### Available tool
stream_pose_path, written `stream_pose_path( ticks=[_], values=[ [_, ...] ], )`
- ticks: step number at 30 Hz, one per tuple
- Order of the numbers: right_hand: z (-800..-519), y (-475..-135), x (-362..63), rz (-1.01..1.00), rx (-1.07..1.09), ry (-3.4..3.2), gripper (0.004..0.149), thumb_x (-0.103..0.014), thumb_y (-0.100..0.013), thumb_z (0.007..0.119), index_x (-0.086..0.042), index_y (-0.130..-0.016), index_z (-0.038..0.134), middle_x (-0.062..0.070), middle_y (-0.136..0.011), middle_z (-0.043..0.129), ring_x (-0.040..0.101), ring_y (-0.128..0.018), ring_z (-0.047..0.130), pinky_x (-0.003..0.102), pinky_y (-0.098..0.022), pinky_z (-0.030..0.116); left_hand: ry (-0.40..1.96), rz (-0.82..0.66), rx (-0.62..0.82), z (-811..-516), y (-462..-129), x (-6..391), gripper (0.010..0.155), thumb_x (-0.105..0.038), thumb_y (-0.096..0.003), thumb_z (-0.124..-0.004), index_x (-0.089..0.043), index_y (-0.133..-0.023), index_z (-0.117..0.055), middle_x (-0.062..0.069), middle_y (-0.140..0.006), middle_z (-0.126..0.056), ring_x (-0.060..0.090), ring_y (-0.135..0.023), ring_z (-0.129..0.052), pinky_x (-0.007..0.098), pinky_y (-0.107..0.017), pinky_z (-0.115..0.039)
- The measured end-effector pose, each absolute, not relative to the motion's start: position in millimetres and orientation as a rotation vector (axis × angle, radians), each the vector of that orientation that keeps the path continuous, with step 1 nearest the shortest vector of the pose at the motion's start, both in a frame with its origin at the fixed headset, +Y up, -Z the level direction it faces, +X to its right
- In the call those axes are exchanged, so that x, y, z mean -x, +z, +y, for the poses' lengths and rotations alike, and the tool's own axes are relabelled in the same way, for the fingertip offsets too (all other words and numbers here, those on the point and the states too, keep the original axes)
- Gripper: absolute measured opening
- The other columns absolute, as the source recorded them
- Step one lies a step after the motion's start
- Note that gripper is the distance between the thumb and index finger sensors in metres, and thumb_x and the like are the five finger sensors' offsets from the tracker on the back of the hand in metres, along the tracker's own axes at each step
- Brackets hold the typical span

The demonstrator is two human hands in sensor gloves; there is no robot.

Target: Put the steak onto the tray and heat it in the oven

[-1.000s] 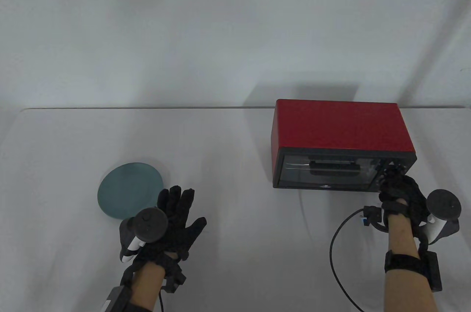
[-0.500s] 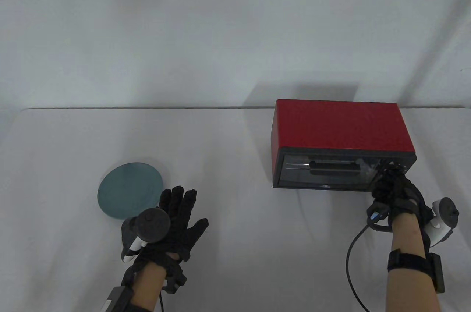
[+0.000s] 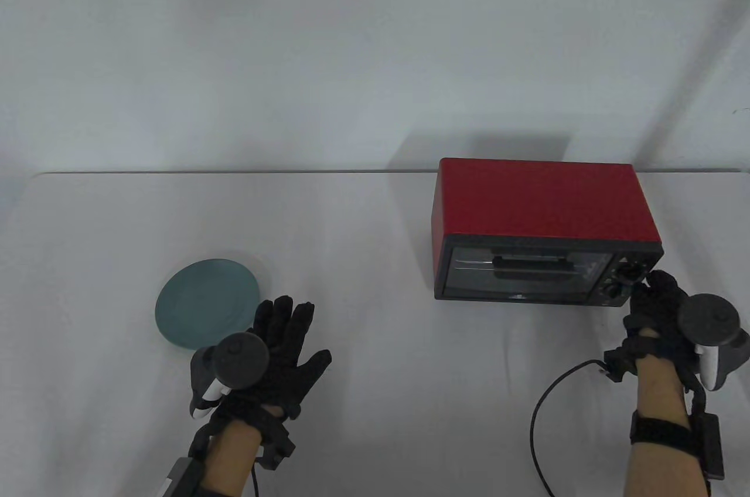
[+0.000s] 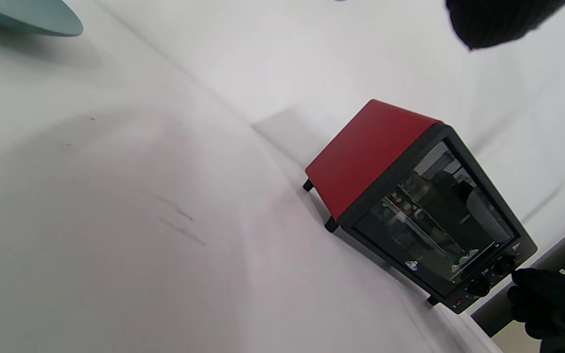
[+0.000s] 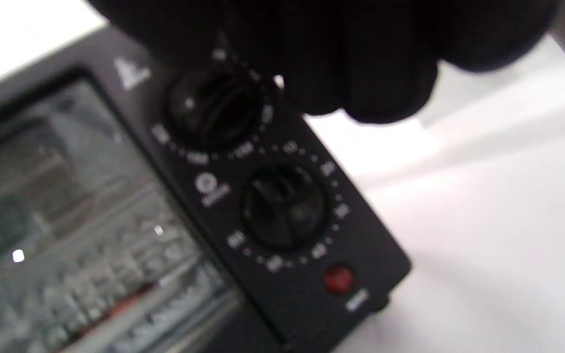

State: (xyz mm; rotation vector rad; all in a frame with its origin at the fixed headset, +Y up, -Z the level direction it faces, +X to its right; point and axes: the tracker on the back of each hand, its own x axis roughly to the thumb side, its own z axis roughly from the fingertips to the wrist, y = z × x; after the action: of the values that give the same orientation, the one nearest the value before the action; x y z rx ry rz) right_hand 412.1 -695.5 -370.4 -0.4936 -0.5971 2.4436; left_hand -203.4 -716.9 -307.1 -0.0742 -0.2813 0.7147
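Note:
The red oven (image 3: 545, 204) stands at the right of the table with its glass door (image 3: 521, 274) closed. Wire racks show behind the glass (image 4: 429, 220); I cannot make out a steak or a tray inside. My right hand (image 3: 656, 292) is at the oven's control panel, fingers curled just right of the upper knob (image 5: 214, 105) and holding nothing. The lower knob (image 5: 285, 206) and a red lamp (image 5: 337, 278) are uncovered. My left hand (image 3: 284, 333) lies flat on the table with its fingers spread, beside the plate.
An empty teal plate (image 3: 205, 300) sits at the left, just beyond my left hand. A black cable (image 3: 545, 397) loops from my right wrist across the table. The oven stands near the table's far edge (image 3: 234, 172).
My right hand has come off the oven's knobs and shifted right, so both knobs now show. The left hand and the plate have stayed put.

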Motion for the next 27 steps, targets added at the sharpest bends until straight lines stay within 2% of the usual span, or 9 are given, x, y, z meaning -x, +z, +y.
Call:
stream_pose_path(
  ticks=[4,9,20,27],
  values=[
    [-689.3,-376.7,-395.4,-0.665,0.510,2.624,0.028,-0.033,-0.046,0.080,-0.027,-0.074,0.078,0.008,-0.069,0.090,0.035,-0.048,0.094,0.056,-0.032,0.076,0.725,-0.284,0.078,-717.5,-308.1,205.7,0.082,-0.074,-0.0484,-0.062,-0.035,-0.112,-0.028,0.007,-0.120,-0.014,0.039,-0.111,-0.005,0.072,-0.071,-0.023],
    [-686.2,-380.9,-381.6,-0.696,0.543,2.829,0.029,-0.034,-0.046,0.082,-0.033,-0.074,0.074,0.006,-0.068,0.089,0.034,-0.047,0.095,0.055,-0.032,0.077,0.739,-0.285,0.092,-720.3,-309.6,206.4,0.081,-0.073,-0.0487,-0.062,-0.035,-0.112,-0.028,0.007,-0.120,-0.014,0.039,-0.111,-0.005,0.072,-0.071,-0.023],
    [-684.1,-383.4,-375.9,-0.739,0.564,2.883,0.024,-0.033,-0.048,0.081,-0.033,-0.072,0.076,0.006,-0.062,0.092,0.033,-0.041,0.097,0.055,-0.028,0.078,0.737,-0.288,0.102,-721.6,-309.6,204.6,0.081,-0.073,-0.0488,-0.062,-0.035,-0.112,-0.028,0.007,-0.120,-0.014,0.039,-0.111,-0.005,0.072,-0.071,-0.023],
    [-688.6,-383.6,-381.0,-0.714,0.564,2.801,0.020,-0.035,-0.049,0.075,-0.033,-0.068,0.078,0.006,-0.061,0.094,0.033,-0.040,0.098,0.055,-0.027,0.078,0.735,-0.289,0.103,-722.0,-309.8,203.6,0.081,-0.073,-0.0487,-0.062,-0.035,-0.112,-0.028,0.007,-0.120,-0.014,0.039,-0.111,-0.005,0.072,-0.071,-0.023]
  ],
)
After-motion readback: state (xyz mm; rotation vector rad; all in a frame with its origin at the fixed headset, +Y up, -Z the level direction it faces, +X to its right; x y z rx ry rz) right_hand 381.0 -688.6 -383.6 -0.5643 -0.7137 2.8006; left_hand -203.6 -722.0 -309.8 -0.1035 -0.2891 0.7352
